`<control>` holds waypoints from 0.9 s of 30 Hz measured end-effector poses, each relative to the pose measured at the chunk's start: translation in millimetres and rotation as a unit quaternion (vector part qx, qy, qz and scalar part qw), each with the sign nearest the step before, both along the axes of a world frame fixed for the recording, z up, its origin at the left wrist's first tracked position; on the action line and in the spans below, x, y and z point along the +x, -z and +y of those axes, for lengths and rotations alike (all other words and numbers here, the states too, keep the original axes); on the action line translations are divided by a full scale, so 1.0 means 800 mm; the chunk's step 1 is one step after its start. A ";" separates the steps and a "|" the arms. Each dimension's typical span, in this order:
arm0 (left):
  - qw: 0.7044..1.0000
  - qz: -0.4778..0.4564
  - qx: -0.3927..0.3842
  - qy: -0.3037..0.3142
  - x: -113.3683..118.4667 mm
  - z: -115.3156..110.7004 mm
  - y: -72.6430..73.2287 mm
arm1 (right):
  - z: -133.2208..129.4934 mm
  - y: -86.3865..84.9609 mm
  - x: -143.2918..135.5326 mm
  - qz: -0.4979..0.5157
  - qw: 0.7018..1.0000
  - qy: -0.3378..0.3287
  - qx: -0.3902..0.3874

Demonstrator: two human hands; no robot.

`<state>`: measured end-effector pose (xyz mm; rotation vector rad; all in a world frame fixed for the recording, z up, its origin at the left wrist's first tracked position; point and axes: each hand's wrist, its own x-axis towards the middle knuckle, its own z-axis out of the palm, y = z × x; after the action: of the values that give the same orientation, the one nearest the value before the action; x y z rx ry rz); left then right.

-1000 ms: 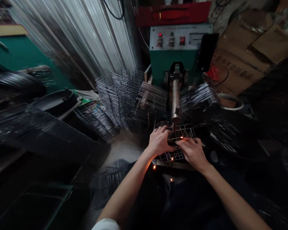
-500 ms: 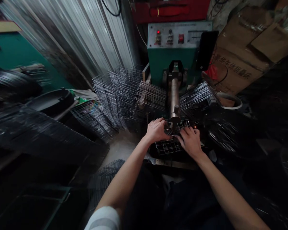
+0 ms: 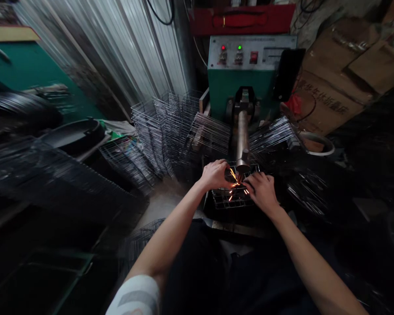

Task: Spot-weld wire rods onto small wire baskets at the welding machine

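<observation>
My left hand (image 3: 216, 174) and my right hand (image 3: 261, 190) are closed on a wire grid basket (image 3: 233, 202), one on each side. Between them, the tip of a spot welder's thick metal arm (image 3: 243, 142) comes down onto the wires. Orange sparks (image 3: 235, 184) fly out at that point, close to the fingertips. Whether my fingers also pinch a separate wire there is too small and dark to tell. Behind the arm stands the welder's green body (image 3: 238, 83), its red and green lamps lit.
Stacked wire grids (image 3: 166, 131) stand left of the welder. Loose wire bundles lie either side of the arm, one on the right (image 3: 272, 133). A black phone (image 3: 288, 74) is fixed to the machine's front. Cardboard boxes (image 3: 331, 96) fill the back right.
Sparks have appeared at the arm's tip, and the second lamp has turned green. My hands have barely moved on the basket. The whole view has shifted slightly.
</observation>
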<state>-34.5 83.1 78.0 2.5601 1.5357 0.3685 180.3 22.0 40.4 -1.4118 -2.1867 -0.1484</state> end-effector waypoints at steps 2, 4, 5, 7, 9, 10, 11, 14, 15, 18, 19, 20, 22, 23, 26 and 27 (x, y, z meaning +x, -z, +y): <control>1.000 -0.011 0.004 0.001 0.001 0.000 0.001 | 0.002 -0.001 0.001 0.003 1.000 -0.005 -0.002; 1.000 -0.014 0.000 -0.003 0.001 -0.001 -0.001 | 0.003 0.000 0.004 -0.003 1.000 -0.009 0.001; 1.000 -0.013 -0.008 -0.001 0.000 0.000 -0.003 | 0.004 0.001 0.006 -0.009 1.000 -0.012 0.001; 0.999 -0.021 -0.026 0.016 -0.005 0.001 -0.009 | 0.005 0.003 0.013 -0.023 1.000 -0.019 0.002; 0.998 -0.050 -0.026 0.032 -0.017 0.005 -0.016 | 0.006 0.004 0.022 -0.025 0.999 -0.038 -0.004; 0.997 -0.066 -0.018 0.030 -0.025 0.008 -0.019 | 0.009 0.003 0.027 -0.018 0.998 -0.057 -0.009; 0.997 -0.081 -0.005 0.021 -0.033 0.010 -0.020 | 0.012 0.000 0.033 -0.005 0.997 -0.078 -0.013; 0.995 -0.096 0.025 -0.017 -0.055 0.017 -0.019 | 0.035 -0.016 0.050 0.034 0.994 -0.103 -0.015; 0.995 -0.092 0.029 -0.022 -0.059 0.020 -0.018 | 0.047 -0.023 0.055 0.037 0.995 -0.089 -0.015; 0.998 -0.060 0.024 -0.013 -0.058 0.030 -0.019 | 0.092 -0.047 0.059 0.019 0.998 -0.038 -0.044; 0.999 -0.047 0.017 -0.008 -0.055 0.034 -0.021 | 0.108 -0.055 0.058 0.010 0.998 -0.030 -0.059; 0.999 -0.036 0.007 -0.002 -0.053 0.039 -0.024 | 0.121 -0.062 0.055 0.001 0.997 -0.026 -0.072; 0.999 -0.032 -0.006 0.010 -0.053 0.046 -0.027 | 0.139 -0.078 0.050 -0.013 0.996 -0.021 -0.091; 0.999 -0.045 -0.005 0.012 -0.056 0.047 -0.025 | 0.142 -0.085 0.048 -0.017 0.995 -0.022 -0.099; 0.986 -0.166 0.011 -0.008 -0.082 0.037 0.008 | 0.118 -0.100 0.061 -0.002 0.996 -0.023 -0.088; 0.974 -0.228 0.008 -0.018 -0.094 0.029 0.028 | 0.100 -0.098 0.073 0.008 0.997 -0.017 -0.081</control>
<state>-109.7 106.4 55.3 2.2430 1.4044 0.9017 238.7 102.4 118.7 -1.4551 -2.2504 0.0539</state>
